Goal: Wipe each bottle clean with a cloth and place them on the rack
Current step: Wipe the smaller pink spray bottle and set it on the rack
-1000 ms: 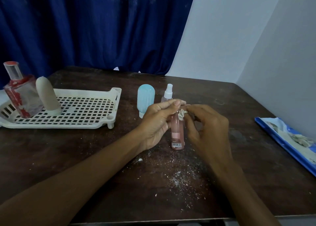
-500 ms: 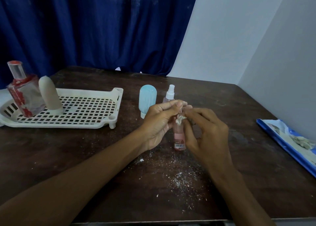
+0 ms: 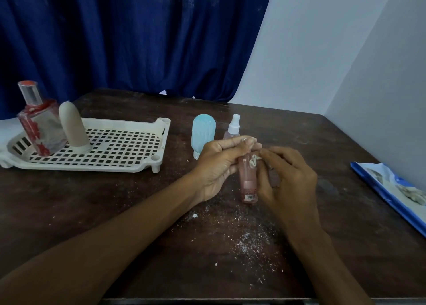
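Note:
My left hand [image 3: 219, 164] grips the top of a slim pink bottle [image 3: 247, 182] that stands upright at mid-table. My right hand [image 3: 288, 178] pinches a small whitish cloth [image 3: 253, 161] against the bottle's upper side. Just behind stand a light blue bottle [image 3: 203, 131] and a clear spray bottle [image 3: 233, 127] with a white nozzle. At the left is a white plastic rack [image 3: 119, 150]. It holds a square glass bottle with red marks [image 3: 39, 127] and a beige rounded bottle [image 3: 72, 127].
White crumbs and dust [image 3: 249, 240] lie on the dark wooden table [image 3: 92, 212] in front of my hands. A blue-edged packet [image 3: 396, 189] lies at the right edge by the white wall. A blue curtain [image 3: 126, 35] hangs behind.
The cloth in my right hand has slid slightly down the pink bottle's side. My left hand keeps its hold on the top. The view has shifted a little.

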`<state>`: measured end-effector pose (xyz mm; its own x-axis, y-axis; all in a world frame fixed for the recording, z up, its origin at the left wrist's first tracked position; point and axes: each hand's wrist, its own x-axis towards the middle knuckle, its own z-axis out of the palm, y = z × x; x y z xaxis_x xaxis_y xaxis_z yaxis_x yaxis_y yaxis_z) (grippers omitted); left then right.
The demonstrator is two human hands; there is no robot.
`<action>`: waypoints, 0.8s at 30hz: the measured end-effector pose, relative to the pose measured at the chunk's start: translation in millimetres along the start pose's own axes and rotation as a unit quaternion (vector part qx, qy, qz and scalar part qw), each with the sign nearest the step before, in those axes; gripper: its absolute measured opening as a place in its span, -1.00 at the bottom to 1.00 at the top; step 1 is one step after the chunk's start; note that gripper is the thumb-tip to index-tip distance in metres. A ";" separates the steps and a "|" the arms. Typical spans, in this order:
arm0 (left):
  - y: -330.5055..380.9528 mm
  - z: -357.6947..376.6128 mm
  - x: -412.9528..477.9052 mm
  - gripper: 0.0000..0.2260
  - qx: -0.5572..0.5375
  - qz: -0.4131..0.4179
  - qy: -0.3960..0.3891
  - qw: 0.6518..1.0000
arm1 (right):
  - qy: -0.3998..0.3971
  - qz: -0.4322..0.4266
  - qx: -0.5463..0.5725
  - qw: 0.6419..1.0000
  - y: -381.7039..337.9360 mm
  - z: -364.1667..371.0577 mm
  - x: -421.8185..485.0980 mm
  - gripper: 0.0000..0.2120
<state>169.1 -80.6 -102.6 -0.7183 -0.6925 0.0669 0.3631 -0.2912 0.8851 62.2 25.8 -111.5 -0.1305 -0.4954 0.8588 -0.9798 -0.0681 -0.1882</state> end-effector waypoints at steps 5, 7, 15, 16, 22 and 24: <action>0.0 0.7 -0.9 -0.70 -0.003 0.001 0.001 1.000 | 0.014 -0.029 0.012 0.999 -6.9 1.0 1.4 -0.79; 0.0 0.8 -0.9 -0.70 0.002 0.003 0.003 1.000 | 0.016 -0.048 0.024 0.998 -10.4 0.8 0.5 -0.79; 1.2 -2.5 1.2 -0.78 0.031 0.000 -0.033 0.999 | -0.022 0.072 0.017 0.997 2.6 -3.6 -3.5 -0.79; 0.9 -2.2 0.9 -0.78 0.036 -0.001 -0.039 0.999 | -0.016 0.098 0.038 0.994 1.9 -5.6 -4.2 -0.81; -0.6 -1.5 0.9 -0.76 0.036 -0.013 -0.067 0.997 | -0.003 0.148 0.118 0.982 -5.6 -10.5 -6.3 -0.76; -0.9 -1.3 1.5 -0.77 0.030 -0.013 -0.068 0.997 | -0.004 0.125 0.113 0.986 -4.9 -10.1 -7.4 -0.80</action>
<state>168.4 -82.2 -104.0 -0.8024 -0.5882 0.1010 0.3096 -0.2655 0.9131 66.4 38.6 -112.1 -0.3614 -0.5274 0.7689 -0.8585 -0.1334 -0.4951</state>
